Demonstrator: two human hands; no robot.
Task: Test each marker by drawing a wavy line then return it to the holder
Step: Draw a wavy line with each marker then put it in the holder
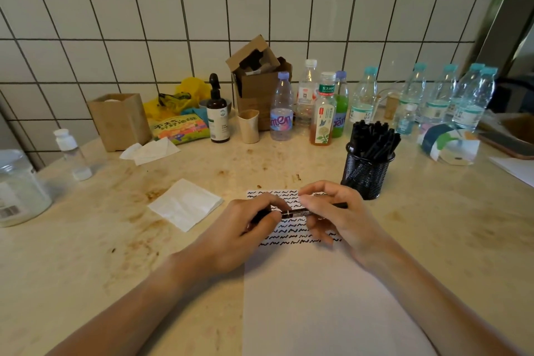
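A black marker [300, 213] lies level between both hands, just above a white sheet of paper [318, 298] whose upper part carries several rows of black wavy lines. My left hand [245, 228] grips the marker's left end, the cap side. My right hand [338, 214] holds the barrel, whose tail pokes out to the right. Whether the cap is fully seated is hidden by my fingers. A black mesh holder [367, 173] packed with several black markers stands just beyond my right hand.
A folded white tissue [185, 204] lies left of the paper. Bottles [281, 108], a brown pump bottle [217, 113], a paper cup [248, 126], a cardboard box [257, 78] and a snack pack line the tiled wall. A jar [20, 188] sits far left.
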